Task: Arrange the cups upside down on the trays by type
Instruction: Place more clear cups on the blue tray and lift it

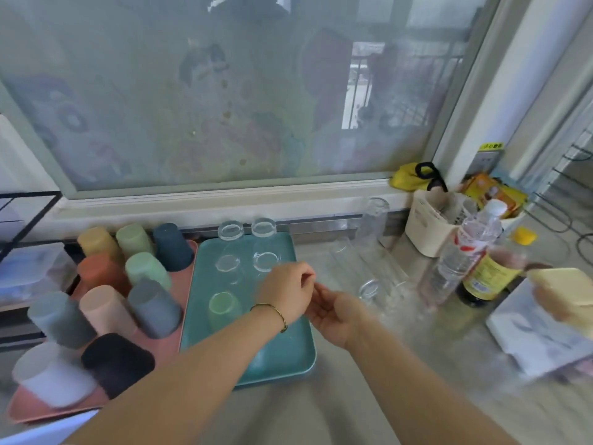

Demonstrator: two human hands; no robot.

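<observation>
A pink tray (179,348) on the left carries several coloured plastic cups (102,309), all upside down. Beside it a teal tray (288,354) bears several clear glasses (263,252) upside down, plus a green-tinted glass (223,308). More clear glasses (369,285) stand or lie on the counter to the right of the teal tray, one of them a tall one (373,220) by the wall. My left hand (285,290) hovers over the teal tray's right side with fingers loosely curled and nothing visible in it. My right hand (333,313) is just beside it, relaxed, its fingertips touching the left hand.
A water bottle (462,252), a dark sauce bottle (484,277) and a cream utensil holder (430,220) crowd the counter's right. A pale yellow block (564,293) and a white cloth (539,335) lie at the far right. A black wire rack (25,213) stands left, below the window.
</observation>
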